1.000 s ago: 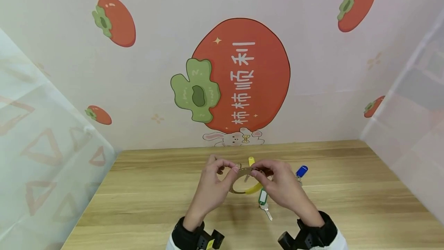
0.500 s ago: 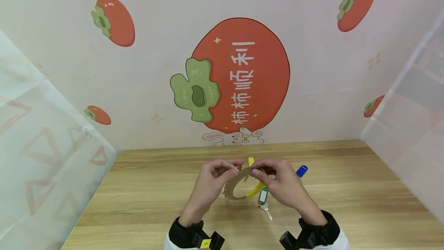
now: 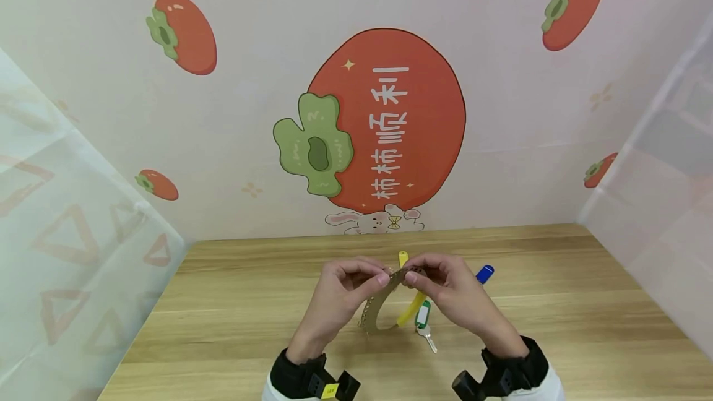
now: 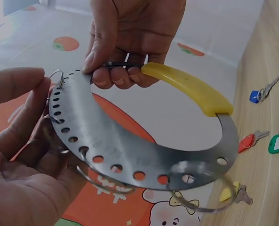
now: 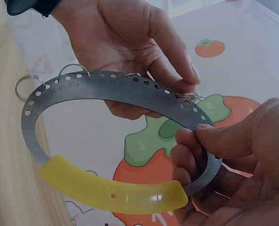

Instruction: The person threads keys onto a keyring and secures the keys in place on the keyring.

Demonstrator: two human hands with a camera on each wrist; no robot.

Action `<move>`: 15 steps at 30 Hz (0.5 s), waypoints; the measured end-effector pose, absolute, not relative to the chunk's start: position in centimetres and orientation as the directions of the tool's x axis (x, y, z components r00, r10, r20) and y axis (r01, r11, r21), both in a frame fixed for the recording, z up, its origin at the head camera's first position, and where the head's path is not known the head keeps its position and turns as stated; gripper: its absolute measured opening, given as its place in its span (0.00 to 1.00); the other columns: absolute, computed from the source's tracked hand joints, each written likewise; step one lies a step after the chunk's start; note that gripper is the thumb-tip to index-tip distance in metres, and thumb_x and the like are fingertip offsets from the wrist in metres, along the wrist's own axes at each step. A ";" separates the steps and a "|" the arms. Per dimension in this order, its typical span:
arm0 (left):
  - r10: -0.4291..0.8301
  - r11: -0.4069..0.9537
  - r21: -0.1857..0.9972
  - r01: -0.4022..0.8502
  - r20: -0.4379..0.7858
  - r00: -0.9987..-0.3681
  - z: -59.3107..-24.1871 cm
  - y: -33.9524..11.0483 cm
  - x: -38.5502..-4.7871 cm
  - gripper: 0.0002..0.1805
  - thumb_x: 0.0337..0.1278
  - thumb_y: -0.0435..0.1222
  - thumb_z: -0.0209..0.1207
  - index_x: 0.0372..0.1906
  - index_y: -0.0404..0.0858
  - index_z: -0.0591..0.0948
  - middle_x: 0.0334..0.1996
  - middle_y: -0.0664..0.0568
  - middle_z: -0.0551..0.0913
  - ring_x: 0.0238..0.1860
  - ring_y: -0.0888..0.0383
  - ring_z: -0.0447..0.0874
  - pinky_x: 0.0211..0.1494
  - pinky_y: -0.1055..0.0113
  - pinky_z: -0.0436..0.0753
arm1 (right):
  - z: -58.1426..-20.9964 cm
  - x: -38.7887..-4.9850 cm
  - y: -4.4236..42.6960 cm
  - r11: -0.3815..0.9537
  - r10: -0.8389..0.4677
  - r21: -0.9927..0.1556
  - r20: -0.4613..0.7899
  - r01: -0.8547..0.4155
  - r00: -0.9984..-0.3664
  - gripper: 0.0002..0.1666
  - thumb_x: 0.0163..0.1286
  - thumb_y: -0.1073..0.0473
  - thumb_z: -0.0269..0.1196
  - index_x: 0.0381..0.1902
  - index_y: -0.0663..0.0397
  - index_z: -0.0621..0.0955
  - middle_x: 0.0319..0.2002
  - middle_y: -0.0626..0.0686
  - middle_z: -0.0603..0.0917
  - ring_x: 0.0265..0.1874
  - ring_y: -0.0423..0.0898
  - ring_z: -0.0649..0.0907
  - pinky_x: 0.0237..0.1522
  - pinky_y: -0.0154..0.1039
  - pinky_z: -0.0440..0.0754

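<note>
A ring-shaped metal key holder (image 4: 111,127) hangs in the air, with a row of holes along its wide part and a yellow grip sleeve (image 4: 191,89). My right hand (image 3: 457,296) holds its narrower end between thumb and curled fingers. At the holed edge, my left hand (image 3: 342,293) pinches a small split ring (image 5: 189,97) between thumb and index finger; whether that ring is fully threaded cannot be told. Other split rings hang from the holes, among them a large ring (image 4: 201,202) beyond the wide part.
On the wooden table (image 3: 223,327) lie a green-tagged key (image 3: 423,314), a blue key tag (image 3: 484,274) and a yellow key tag (image 3: 403,258). A red-tagged key (image 4: 247,142) shows in the left wrist view. A patterned backdrop (image 3: 501,190) rises behind the table.
The key holder has tilted, its wide holed part swinging down and toward me. My left hand has shifted slightly, its fingers closing in on the ring by the edge. The tagged keys stay put.
</note>
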State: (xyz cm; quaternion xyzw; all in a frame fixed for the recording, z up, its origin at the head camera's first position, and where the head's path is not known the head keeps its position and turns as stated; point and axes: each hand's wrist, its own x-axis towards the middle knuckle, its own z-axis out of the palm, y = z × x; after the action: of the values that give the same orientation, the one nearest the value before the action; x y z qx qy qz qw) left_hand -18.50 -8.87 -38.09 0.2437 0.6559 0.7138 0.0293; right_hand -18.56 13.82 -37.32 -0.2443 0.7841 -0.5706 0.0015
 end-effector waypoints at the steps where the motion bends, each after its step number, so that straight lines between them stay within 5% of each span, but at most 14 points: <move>1: 0.364 -0.144 0.950 0.278 0.312 -0.878 -38.1 -8.9 -18.5 0.10 0.63 0.29 0.66 0.43 0.24 0.85 0.45 0.36 0.84 0.44 0.53 0.86 0.50 0.64 0.85 | -37.3 -18.6 13.9 0.221 -0.388 -0.901 0.270 -0.374 -0.881 0.07 0.74 0.64 0.62 0.46 0.60 0.84 0.40 0.55 0.86 0.37 0.47 0.85 0.40 0.39 0.85; 9: 0.335 -0.079 0.951 0.300 0.308 -0.890 -37.8 -8.9 -18.4 0.13 0.65 0.30 0.65 0.51 0.28 0.83 0.44 0.41 0.85 0.43 0.55 0.85 0.49 0.65 0.85 | -37.5 -18.8 14.2 0.183 -0.410 -0.921 0.247 -0.344 -0.878 0.08 0.75 0.64 0.62 0.46 0.62 0.84 0.39 0.56 0.85 0.37 0.47 0.85 0.40 0.39 0.85; 15: 0.362 -0.024 0.939 0.342 0.327 -0.873 -37.6 -9.1 -18.4 0.10 0.66 0.32 0.65 0.47 0.30 0.87 0.42 0.43 0.88 0.42 0.52 0.89 0.48 0.61 0.86 | -37.4 -18.9 14.4 0.150 -0.432 -0.937 0.225 -0.316 -0.873 0.09 0.76 0.63 0.61 0.47 0.63 0.83 0.41 0.58 0.84 0.40 0.50 0.85 0.44 0.41 0.85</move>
State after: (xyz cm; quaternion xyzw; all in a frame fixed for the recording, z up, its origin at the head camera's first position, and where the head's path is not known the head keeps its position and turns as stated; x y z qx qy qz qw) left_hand -18.38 -9.12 -37.64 0.2519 0.6987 0.6696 0.0071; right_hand -18.91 14.36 -37.44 -0.2472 0.7567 -0.6033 0.0481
